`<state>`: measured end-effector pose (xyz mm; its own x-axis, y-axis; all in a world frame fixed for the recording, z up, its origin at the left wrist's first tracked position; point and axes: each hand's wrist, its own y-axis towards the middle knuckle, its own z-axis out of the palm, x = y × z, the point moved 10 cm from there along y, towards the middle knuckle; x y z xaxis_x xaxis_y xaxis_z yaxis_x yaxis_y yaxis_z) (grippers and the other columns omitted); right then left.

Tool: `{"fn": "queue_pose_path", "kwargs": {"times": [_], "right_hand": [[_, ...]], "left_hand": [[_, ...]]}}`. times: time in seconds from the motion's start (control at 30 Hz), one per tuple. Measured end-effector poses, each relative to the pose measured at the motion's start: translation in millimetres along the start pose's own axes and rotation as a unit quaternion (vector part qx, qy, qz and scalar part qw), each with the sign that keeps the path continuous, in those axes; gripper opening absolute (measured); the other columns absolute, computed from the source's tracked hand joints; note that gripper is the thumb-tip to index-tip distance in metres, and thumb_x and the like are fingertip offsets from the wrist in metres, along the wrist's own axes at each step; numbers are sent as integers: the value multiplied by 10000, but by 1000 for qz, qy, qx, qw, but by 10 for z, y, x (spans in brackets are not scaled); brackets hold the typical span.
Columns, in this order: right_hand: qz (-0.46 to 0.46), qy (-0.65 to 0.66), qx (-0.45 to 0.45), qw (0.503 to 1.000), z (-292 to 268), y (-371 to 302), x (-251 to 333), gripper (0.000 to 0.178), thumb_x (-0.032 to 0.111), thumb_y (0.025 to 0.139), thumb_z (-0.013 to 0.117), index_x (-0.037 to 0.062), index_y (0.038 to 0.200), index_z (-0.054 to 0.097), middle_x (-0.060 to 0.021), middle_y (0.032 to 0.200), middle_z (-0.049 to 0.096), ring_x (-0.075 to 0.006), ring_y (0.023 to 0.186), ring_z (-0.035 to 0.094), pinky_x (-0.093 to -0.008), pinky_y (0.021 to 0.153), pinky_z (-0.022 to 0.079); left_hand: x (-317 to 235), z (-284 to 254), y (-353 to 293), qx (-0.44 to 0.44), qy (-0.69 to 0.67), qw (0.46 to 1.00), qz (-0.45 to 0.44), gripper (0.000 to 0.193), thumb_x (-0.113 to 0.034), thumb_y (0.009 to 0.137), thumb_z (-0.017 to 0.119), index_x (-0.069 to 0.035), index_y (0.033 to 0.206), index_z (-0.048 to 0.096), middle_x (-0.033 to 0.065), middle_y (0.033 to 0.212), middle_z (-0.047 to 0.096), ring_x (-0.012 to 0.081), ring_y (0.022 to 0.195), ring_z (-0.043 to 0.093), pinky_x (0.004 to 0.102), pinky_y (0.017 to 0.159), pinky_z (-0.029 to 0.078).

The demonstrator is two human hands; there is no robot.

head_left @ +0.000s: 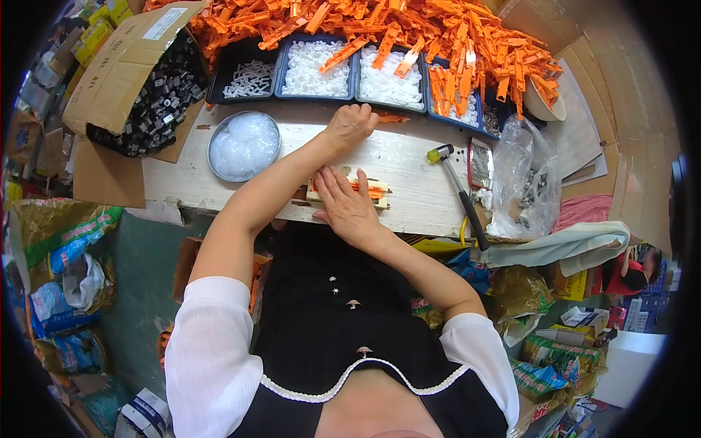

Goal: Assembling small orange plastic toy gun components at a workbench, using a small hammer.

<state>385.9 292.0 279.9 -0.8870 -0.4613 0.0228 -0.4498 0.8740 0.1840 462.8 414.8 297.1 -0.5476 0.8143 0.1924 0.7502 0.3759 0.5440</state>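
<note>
One orange piece, long axis running left-right, in cream fixture

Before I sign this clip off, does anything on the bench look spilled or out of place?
Yes: the orange parts heaped at the far side spill over the blue bins, some lying on the white pieces there, so kinds look mixed. Whether that is intended, I cannot tell.

Bright, even light washed the white desk. Glare flecked the clear plastic in the round metal dish and the transparent bag at right. The hands near centre were fairly sharp; yellow boxes at upper left looked soft, edges bowed, and black vignetting ringed the frame.
</note>
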Motion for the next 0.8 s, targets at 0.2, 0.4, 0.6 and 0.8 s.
{"fn": "queue_pose_path", "kwargs": {"times": [0.2, 0.4, 0.6, 0.8], "right_hand": [[-5, -16, 30, 999, 76, 7, 12, 685, 453, 804, 502, 49, 1322, 309, -94, 1352, 323, -218, 1257, 287, -527, 989, 179], [7, 29, 37, 999, 2, -14, -37, 704, 436, 783, 543, 53, 1324, 304, -85, 1383, 291, -221, 1256, 286, -511, 1000, 143], [-15, 26, 42, 999, -18, 23, 27, 715, 429, 771, 561, 51, 1323, 307, -83, 1397, 275, -219, 1261, 281, -496, 1005, 121], [-10, 18, 43, 999, 2, 44, 12, 736, 435, 754, 578, 47, 1320, 311, -81, 1394, 281, -216, 1262, 279, -485, 1010, 119]], "left_hand": [[78, -21, -111, -50, 4, 998, -46, 55, -132, 682, 539, -81, 691, 557, 82, 667, 527, 196, 593, 568, 288, 466, 457], [622, -863, -540, -181, -103, 964, -167, 80, -123, 670, 539, -88, 605, 509, 74, 649, 516, 218, 552, 546, 325, 462, 445], [2421, -1239, -1943, -138, -33, 869, -474, 130, -131, 709, 612, -54, 806, 651, 119, 782, 614, 293, 761, 594, 365, 650, 470], [2895, -757, -2204, 3, -28, 871, -490, 156, -138, 723, 566, -55, 830, 645, 179, 871, 599, 347, 849, 577, 413, 741, 467]]}}
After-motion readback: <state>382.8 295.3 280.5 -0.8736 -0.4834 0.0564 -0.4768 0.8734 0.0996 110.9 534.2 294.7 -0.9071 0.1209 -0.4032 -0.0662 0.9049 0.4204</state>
